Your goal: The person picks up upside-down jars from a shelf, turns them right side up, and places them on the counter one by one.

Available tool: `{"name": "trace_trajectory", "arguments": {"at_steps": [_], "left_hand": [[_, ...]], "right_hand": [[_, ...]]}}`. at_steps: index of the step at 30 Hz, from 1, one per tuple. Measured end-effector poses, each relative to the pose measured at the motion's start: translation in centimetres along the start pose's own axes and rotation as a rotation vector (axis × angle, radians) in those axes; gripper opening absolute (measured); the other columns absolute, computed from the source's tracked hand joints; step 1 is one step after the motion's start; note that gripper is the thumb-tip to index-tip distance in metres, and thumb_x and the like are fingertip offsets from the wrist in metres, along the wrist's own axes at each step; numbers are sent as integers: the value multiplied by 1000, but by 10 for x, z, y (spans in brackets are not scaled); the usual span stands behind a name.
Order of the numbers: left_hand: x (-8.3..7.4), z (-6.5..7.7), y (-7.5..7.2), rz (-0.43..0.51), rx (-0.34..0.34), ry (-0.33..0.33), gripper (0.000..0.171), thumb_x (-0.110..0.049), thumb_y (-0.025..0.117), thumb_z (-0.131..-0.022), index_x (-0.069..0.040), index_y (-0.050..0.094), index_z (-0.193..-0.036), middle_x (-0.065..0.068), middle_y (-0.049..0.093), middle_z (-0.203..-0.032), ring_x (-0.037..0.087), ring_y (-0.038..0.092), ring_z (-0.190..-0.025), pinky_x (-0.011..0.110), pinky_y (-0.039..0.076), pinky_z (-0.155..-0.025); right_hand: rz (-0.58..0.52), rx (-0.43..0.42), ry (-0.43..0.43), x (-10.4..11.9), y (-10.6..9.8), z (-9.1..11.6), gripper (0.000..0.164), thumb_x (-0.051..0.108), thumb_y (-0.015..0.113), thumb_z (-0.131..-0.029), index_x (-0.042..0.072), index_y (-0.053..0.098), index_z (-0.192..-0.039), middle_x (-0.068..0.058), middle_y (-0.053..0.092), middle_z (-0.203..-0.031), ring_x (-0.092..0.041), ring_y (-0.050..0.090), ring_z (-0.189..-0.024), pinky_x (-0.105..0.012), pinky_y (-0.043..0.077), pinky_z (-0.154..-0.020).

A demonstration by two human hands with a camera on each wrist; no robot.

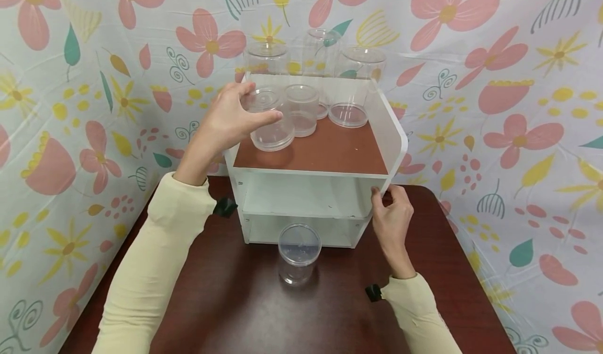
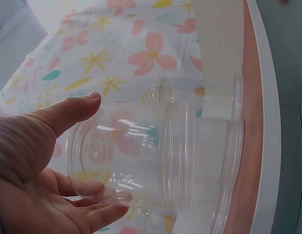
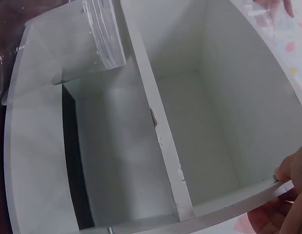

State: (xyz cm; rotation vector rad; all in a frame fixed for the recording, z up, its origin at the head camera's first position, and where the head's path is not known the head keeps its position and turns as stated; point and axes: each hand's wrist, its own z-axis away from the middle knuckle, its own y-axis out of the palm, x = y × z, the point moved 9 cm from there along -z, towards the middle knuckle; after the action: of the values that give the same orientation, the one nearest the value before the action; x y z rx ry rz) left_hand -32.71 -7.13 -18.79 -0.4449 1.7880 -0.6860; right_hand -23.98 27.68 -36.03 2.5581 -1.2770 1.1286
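My left hand (image 1: 231,113) curves its thumb and fingers round the upper end of a clear plastic jar (image 1: 270,129), over the front left of a white shelf unit's brown top (image 1: 325,152). In the left wrist view that jar (image 2: 131,151) has its plain base toward the palm and its ridged end toward the shelf; some fingers show behind it. My right hand (image 1: 393,215) pinches the front edge of the unit's right side panel (image 1: 393,129). The right wrist view shows its fingers (image 3: 290,170) at that panel.
Several other clear jars stand on the brown top, among them a smaller jar (image 1: 301,121) and a taller jar (image 1: 348,113). Another clear jar (image 1: 299,254) stands on the dark table (image 1: 226,301) before the unit. A middle shelf (image 1: 301,197) lies below. Flowered cloth (image 1: 518,150) hangs around.
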Motion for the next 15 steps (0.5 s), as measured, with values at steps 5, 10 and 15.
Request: {"name": "trace_trajectory", "arguments": {"at_steps": [5,10,15], "left_hand": [[-2,7,3,73,47,9,93,-49,80,-88,-8,37,-160,6,42,-161,21,39,-146,42,35,-117],[2,15,5,151,72,8,90,-45,81,-88,-9,38,-159,3,42,-160,21,46,-141,42,40,-113],[2,27,7,170,74,2,88,-44,81,-88,-12,41,-159,1,42,-159,21,47,-140,41,41,-112]], "right_hand": [[-5,-4,7,-2,0,0,10,0,73,-91,-9,73,-94,-23,68,-90,-35,64,-80,-22,39,-67],[-18,-7,21,-3,0,0,9,-2,74,-90,-9,73,-93,-23,68,-90,-35,63,-81,-25,40,-70],[-22,-1,47,-3,-1,-2,9,-2,74,-89,-10,72,-94,-23,68,-91,-31,62,-81,-24,40,-70]]}}
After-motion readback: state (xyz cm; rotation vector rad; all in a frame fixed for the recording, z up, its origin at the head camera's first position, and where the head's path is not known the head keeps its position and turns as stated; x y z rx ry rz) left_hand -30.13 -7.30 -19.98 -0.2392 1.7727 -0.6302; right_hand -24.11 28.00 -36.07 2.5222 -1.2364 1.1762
